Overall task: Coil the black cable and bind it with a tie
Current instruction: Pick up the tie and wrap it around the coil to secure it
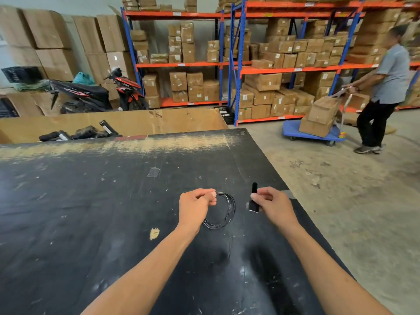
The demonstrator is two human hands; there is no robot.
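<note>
The black cable (228, 211) is wound into a round coil of several loops above the black table (91, 212). My left hand (195, 206) pinches the coil at its upper left edge, and the loops hang down to the right of the hand. My right hand (271, 204) is a short way to the right of the coil, apart from it. It pinches a black strap-like tie (253, 198), held upright, with one end above the fingers and the other below.
The table's right edge runs diagonally close to my right hand, with concrete floor beyond. A large cardboard box (136, 123) with black items stands behind the table. Further off, a person (384, 92) pushes a blue cart (313, 133) of boxes past orange-and-blue shelving.
</note>
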